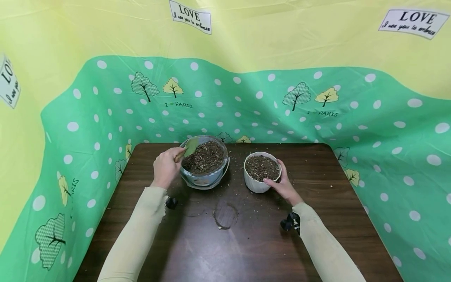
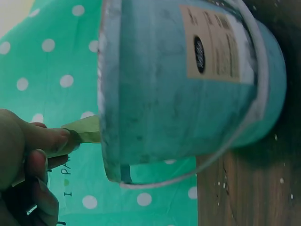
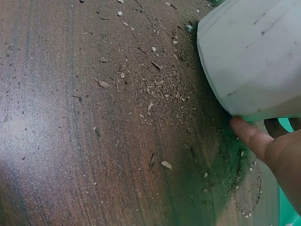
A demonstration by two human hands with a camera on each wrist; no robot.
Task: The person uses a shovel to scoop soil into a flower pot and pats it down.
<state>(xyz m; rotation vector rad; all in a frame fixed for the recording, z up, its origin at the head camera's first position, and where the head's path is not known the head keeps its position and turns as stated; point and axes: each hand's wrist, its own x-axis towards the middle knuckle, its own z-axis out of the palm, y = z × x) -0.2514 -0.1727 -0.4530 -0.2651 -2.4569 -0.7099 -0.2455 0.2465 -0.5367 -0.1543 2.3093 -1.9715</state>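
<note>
In the head view my left hand (image 1: 165, 166) grips the wooden handle of a small trowel (image 1: 191, 147) with a green blade. The blade is at the left rim of a bluish bucket (image 1: 202, 181) of dark soil (image 1: 208, 156). The left wrist view shows the bucket (image 2: 150, 84) from the side, with a label and a pale carrying handle; its wall hides the trowel's tip. To the right, my right hand (image 1: 283, 187) holds a white plant pot (image 1: 255, 185), thumb at the near side and fingers round the right side. Soil fills this pot nearly to its rim.
Crumbs of soil (image 2: 225, 186) lie on the brown wooden table (image 1: 275, 235), many near the white pot. A ring of soil (image 1: 225, 216) marks the table in front of the bucket. Behind the table hangs a green and yellow printed cloth (image 1: 246, 94).
</note>
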